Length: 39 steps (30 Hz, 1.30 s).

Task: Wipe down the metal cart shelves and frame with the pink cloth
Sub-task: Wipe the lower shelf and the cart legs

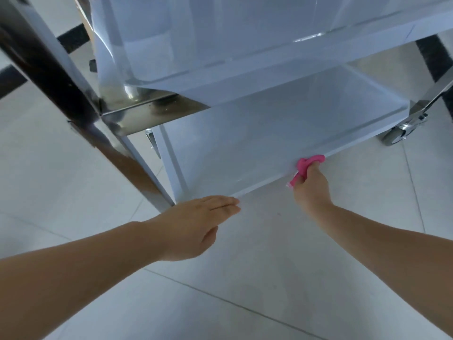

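Note:
A shiny metal cart fills the upper view, with a middle shelf (245, 77) and a bottom shelf (282, 133) below it. My right hand (311, 187) grips a bunched pink cloth (309, 165) and presses it against the front rim of the bottom shelf. My left hand (198, 224) lies flat with straight fingers, fingertips touching the same rim near the cart's front left corner. A polished frame post (81, 114) runs diagonally down the left side to that corner.
The cart stands on pale floor tiles (269, 278) with dark border strips (73, 38) farther back. A caster wheel (397, 134) sits under the right rear corner. Another frame post (436, 92) slants down at the right edge.

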Motion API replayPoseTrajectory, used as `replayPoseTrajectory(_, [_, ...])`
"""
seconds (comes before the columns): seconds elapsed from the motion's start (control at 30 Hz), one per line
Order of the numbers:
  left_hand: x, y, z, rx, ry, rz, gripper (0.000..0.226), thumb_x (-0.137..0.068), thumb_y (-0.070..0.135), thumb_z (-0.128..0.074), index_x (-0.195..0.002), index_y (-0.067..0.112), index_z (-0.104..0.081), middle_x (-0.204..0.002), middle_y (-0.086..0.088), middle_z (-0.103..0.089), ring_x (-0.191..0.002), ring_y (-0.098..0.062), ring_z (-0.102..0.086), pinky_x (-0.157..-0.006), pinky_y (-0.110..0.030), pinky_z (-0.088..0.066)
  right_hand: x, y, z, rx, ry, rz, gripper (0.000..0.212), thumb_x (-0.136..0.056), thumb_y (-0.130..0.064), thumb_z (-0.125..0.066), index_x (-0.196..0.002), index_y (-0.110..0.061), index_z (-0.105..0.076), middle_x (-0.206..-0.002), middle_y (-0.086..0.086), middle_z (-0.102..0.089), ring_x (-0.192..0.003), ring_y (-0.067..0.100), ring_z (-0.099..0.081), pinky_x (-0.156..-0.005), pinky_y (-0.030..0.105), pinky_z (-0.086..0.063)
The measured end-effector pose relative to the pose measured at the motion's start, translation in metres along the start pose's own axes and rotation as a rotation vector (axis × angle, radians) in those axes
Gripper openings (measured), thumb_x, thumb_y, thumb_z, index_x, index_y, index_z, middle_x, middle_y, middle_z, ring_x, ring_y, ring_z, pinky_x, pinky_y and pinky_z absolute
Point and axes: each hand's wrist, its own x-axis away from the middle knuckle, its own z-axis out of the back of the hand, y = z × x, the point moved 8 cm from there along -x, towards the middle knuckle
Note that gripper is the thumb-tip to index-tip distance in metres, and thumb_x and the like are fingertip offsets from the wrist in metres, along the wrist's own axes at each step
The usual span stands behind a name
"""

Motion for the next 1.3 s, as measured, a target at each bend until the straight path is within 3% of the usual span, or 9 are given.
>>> replayPoseTrajectory(0.07, [0.019,-0.006,-0.001,0.032,-0.010,0.019,0.049,-0.094,0.024,-0.036,-0.143,0.028,-0.036,-0.149,0.015,-0.032,-0.135,-0.001,-0.031,-0.111,-0.017,-0.024,0.003,-0.003,-0.001,0.040,-0.011,0.001,0.024,-0.094,-0.002,-0.039,-0.114,-0.015,-0.039,-0.102,0.016,-0.060,-0.092,0.034,-0.062,-0.077,0.031,-0.049])
replayPoseTrajectory(0.2, [0.047,-0.019,-0.001,0.095,-0.005,0.084,0.042,-0.097,0.030,-0.042,-0.139,0.034,-0.040,-0.143,0.022,-0.036,-0.129,0.004,-0.034,-0.101,0.001,-0.014,0.009,-0.009,-0.004,0.073,-0.009,-0.011,0.024,-0.091,-0.001,-0.041,-0.106,-0.019,-0.036,-0.099,0.017,-0.061,-0.092,0.035,-0.063,-0.083,0.036,-0.052])
replayPoseTrajectory(0.3, [0.073,-0.037,-0.004,0.107,-0.032,0.125,0.043,-0.094,0.050,-0.035,-0.134,0.038,-0.046,-0.136,0.025,-0.042,-0.125,0.007,-0.038,-0.104,-0.005,-0.024,0.011,-0.009,-0.007,0.090,-0.007,-0.026,0.023,-0.091,-0.004,-0.042,-0.103,-0.022,-0.034,-0.095,0.016,-0.061,-0.090,0.036,-0.064,-0.088,0.048,-0.053])
replayPoseTrajectory(0.47, [0.105,-0.093,0.024,0.143,0.212,0.322,0.066,-0.080,0.077,-0.033,-0.106,0.024,-0.064,-0.094,0.027,-0.056,-0.089,0.009,-0.055,-0.078,-0.007,-0.044,0.020,-0.018,-0.013,0.107,-0.011,-0.014,0.021,-0.094,-0.004,-0.039,-0.113,-0.012,-0.038,-0.097,0.016,-0.060,-0.083,0.029,-0.060,-0.080,0.037,-0.050])
replayPoseTrajectory(0.6, [0.098,-0.103,0.042,0.300,0.236,0.442,0.034,-0.078,0.044,-0.066,-0.106,0.040,-0.049,-0.095,0.030,-0.054,-0.090,0.013,-0.055,-0.072,0.001,-0.040,0.028,-0.023,-0.023,0.095,0.006,-0.031,0.019,-0.093,-0.004,-0.040,-0.112,-0.008,-0.041,-0.092,0.013,-0.058,-0.088,0.035,-0.064,-0.085,0.048,-0.053])
replayPoseTrajectory(0.73, [0.083,-0.090,0.050,0.330,0.252,0.347,0.028,-0.086,0.027,-0.062,-0.097,0.050,-0.051,-0.092,0.043,-0.059,-0.094,0.023,-0.053,-0.081,0.004,-0.036,0.034,-0.028,-0.033,0.091,-0.001,-0.012,0.019,-0.092,-0.004,-0.041,-0.110,-0.009,-0.040,-0.090,0.014,-0.058,-0.088,0.037,-0.063,-0.087,0.050,-0.052])
replayPoseTrajectory(0.8, [0.080,-0.092,0.046,0.373,0.244,0.341,0.022,-0.089,0.022,-0.060,-0.102,0.039,-0.058,-0.098,0.031,-0.065,-0.097,0.016,-0.058,-0.086,0.000,-0.040,0.039,-0.031,-0.039,0.091,-0.006,-0.010,0.020,-0.091,-0.002,-0.042,-0.109,-0.009,-0.040,-0.089,0.011,-0.056,-0.089,0.036,-0.062,-0.084,0.047,-0.052])
replayPoseTrajectory(1.17, [0.079,-0.100,0.041,0.384,0.252,0.323,0.019,-0.089,0.020,-0.061,-0.108,0.022,-0.063,-0.095,0.026,-0.068,-0.092,0.014,-0.061,-0.081,0.000,-0.041,0.075,-0.040,-0.082,0.012,-0.037,-0.029,0.033,-0.094,-0.005,-0.041,-0.126,-0.010,-0.037,-0.089,0.005,-0.058,-0.088,0.030,-0.063,-0.088,0.045,-0.052])
replayPoseTrajectory(1.3, [0.079,-0.101,0.041,0.382,0.253,0.325,0.019,-0.089,0.021,-0.061,-0.107,0.023,-0.063,-0.099,0.037,-0.060,-0.091,0.017,-0.059,-0.078,0.002,-0.039,0.103,-0.050,-0.113,-0.007,-0.145,-0.012,0.020,-0.093,-0.002,-0.037,-0.103,-0.019,-0.041,-0.063,-0.009,-0.044,-0.063,0.014,-0.048,-0.082,0.026,-0.049])
